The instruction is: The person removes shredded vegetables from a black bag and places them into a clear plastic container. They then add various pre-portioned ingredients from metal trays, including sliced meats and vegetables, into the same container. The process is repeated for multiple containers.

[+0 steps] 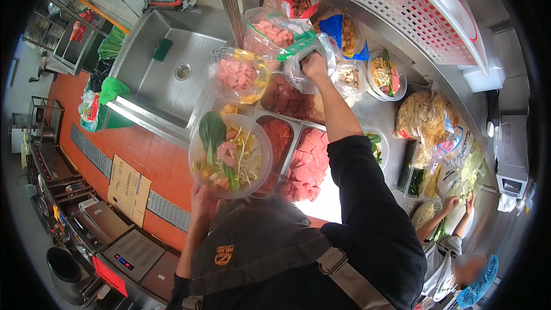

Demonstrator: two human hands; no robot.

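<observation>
My left hand [202,198] holds a clear plastic bowl [231,155] from below; it is filled with bean sprouts, a green leaf, pink sausage slices and other vegetables. My right hand [314,66] reaches far forward and grips a clear plastic bag [298,74] at the back of the steel counter. Beside that bag lie a bag of pink sliced sausage [238,74] and another bag of sausage pieces [274,33]. Below my right arm sit metal trays of red sliced meat [304,163].
A steel sink [166,74] with a tap is at the left. Bags of noodles [427,117], tubs of vegetables [385,74] and a white slotted basket [396,8] line the right. Another person [453,252] works at lower right. The floor is orange tile [143,155].
</observation>
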